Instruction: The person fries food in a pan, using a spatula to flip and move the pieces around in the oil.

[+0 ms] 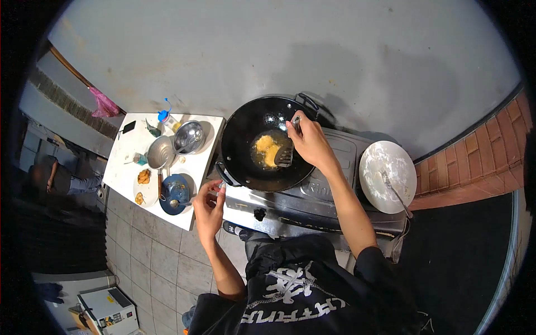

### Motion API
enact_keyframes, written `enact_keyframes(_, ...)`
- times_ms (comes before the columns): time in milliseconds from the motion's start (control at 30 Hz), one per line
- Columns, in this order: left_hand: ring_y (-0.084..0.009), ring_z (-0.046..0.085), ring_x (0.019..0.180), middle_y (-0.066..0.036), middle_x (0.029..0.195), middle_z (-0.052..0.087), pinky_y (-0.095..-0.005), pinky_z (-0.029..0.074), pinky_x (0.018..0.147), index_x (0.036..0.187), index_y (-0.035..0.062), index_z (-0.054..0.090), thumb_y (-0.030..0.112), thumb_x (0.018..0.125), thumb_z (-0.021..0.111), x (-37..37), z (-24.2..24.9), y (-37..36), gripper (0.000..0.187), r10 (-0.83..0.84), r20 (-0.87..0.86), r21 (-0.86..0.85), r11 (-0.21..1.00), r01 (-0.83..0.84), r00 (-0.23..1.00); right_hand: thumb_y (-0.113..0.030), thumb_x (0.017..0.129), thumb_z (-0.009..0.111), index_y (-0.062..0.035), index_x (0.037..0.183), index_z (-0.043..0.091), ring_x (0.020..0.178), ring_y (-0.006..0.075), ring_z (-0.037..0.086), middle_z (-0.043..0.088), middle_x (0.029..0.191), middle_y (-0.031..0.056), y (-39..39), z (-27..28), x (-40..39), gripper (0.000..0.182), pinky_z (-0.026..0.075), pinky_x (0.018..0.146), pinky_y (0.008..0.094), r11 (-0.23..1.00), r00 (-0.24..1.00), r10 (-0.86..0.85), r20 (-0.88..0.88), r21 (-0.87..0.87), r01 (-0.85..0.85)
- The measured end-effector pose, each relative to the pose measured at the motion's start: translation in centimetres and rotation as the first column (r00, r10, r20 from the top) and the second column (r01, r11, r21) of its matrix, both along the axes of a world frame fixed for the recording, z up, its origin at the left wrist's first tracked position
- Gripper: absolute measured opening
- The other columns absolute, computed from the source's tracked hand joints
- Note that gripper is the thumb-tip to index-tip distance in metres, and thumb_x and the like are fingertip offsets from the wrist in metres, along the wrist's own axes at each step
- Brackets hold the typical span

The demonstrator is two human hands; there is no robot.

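A black wok [240, 128] sits on the gas stove, with golden pieces of food [265, 146] frying in oil at its bottom. My right hand [310, 144] is closed around the handle of a black slotted spatula [285, 156], whose head is down in the wok against the food. Beside the wok's near-left handle [229, 175], my left hand [209, 210] has its thumb and fingers drawn together on that handle, with a small pale bit, perhaps cloth, at the fingertips.
Right of the wok, a white bowl [375, 151] of flour-like powder holds a spoon on the stove [329, 190]. The white table [125, 162] at left carries metal bowls [190, 137], a strainer [161, 152], a blue plate [177, 184] and fried food [143, 176]. Another person [56, 176] is at far left.
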State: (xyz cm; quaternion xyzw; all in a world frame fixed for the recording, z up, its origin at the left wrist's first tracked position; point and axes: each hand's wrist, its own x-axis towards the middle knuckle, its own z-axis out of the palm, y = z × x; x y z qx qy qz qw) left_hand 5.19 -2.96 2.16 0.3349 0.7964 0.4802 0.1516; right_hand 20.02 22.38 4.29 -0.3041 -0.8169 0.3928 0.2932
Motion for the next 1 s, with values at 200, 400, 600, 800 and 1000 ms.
enact_keyframes(200,-0.0064,0.052,0.067,-0.001,0.083,0.057,-0.0218,0.043,0.056,0.107,-0.0033,0.067,0.014,0.093,0.066,0.2,0.0,-0.1,0.022,0.019,-0.019,-0.013,1.0,-0.019,1.0,-0.014,0.097,0.055,0.0091,0.098,0.051,0.077,0.0454,0.064,0.063,0.074,0.0269,-0.8,1.0,-0.3,0.024,0.048,0.068,0.0483,1.0,1.0,0.012,0.011,-0.004,-0.012)
enact_keyframes(400,-0.0051,0.051,0.06,-0.001,0.081,0.059,-0.021,0.035,0.049,0.108,0.0024,0.068,0.013,0.091,0.069,-0.2,-1.3,-0.1,0.02,0.001,-0.065,0.037,0.999,0.001,0.998,-0.014,0.097,0.055,0.0084,0.099,0.05,0.079,0.0456,0.063,0.062,0.075,0.0269,-1.0,-0.1,-1.8,0.023,0.047,0.068,0.0495,0.999,1.0,-0.002,-0.003,0.053,0.002)
enact_keyframes(600,-0.0055,0.052,0.061,-0.002,0.082,0.06,-0.0209,0.036,0.049,0.108,0.0031,0.068,0.014,0.092,0.068,-0.2,-1.4,0.0,0.02,-0.009,-0.047,0.008,1.0,0.01,0.999,-0.015,0.097,0.055,0.0085,0.099,0.048,0.078,0.0465,0.061,0.061,0.074,0.027,-1.6,-0.2,-3.4,0.025,0.045,0.067,0.0502,0.994,0.999,0.004,0.037,0.113,-0.008)
enact_keyframes(800,-0.0044,0.049,0.061,0.0,0.081,0.057,-0.0206,0.035,0.05,0.11,0.001,0.066,0.014,0.093,0.067,-0.3,-1.3,0.1,0.022,-0.042,0.018,0.075,0.996,0.041,0.999,-0.015,0.097,0.055,0.0083,0.101,0.049,0.079,0.0458,0.063,0.062,0.073,0.0268,-1.8,-0.1,-3.5,0.025,0.047,0.068,0.0494,0.991,0.999,0.012,0.032,0.129,-0.017)
enact_keyframes(1000,-0.0073,0.053,0.071,-0.001,0.083,0.056,-0.0228,0.043,0.059,0.108,-0.0021,0.066,0.015,0.094,0.066,0.0,-0.7,0.3,0.022,-0.038,0.015,0.01,0.999,0.038,0.999,-0.016,0.096,0.059,0.0089,0.106,0.051,0.072,0.0433,0.062,0.061,0.071,0.0249,-1.8,1.2,-0.8,0.028,0.046,0.065,0.046,0.996,0.996,-0.051,-0.067,0.075,0.056)
